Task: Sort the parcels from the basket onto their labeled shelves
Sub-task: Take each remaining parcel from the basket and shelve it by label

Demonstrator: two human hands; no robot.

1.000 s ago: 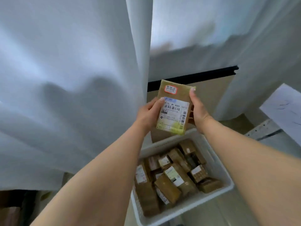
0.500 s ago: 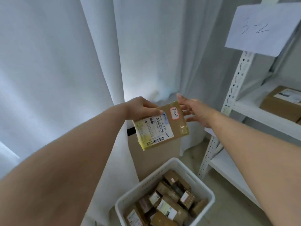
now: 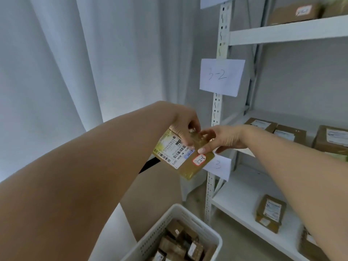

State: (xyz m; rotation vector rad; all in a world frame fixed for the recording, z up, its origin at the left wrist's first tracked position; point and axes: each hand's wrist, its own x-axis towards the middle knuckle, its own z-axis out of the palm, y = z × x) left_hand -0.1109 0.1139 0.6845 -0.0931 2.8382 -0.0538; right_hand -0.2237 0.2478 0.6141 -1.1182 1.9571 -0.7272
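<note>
- Currently the parcel (image 3: 185,157) is held in the air, tilted, with its long axis running from upper left to lower right; the printed label faces up toward the camera, and the corner with the red-bordered sticker (image 3: 199,160) points down and right, toward the shelf unit.
- Left hand (image 3: 185,127) grips the parcel's upper edge from above, fingers curled closed over it.
- Right hand (image 3: 224,139) meets the same edge from the right, thumb pressed on the label face just above the sticker, other fingers partly spread; whether they close behind the parcel cannot be told.
- Parcel position: in front of the slotted white upright (image 3: 216,110), above and apart from the basket (image 3: 169,221).
- Basket: white, perforated, at the lower edge of view, holding more brown parcels.
- Paper sign (image 3: 222,77) reading "3-2" hangs on the upright; a second sign (image 3: 219,167) sits just behind the parcel's lower corner, partly hidden.
- Middle shelf (image 3: 243,150) and lower shelf (image 3: 243,202) carry brown boxes.
- White curtain (image 3: 75,63) fills the left side.
</note>
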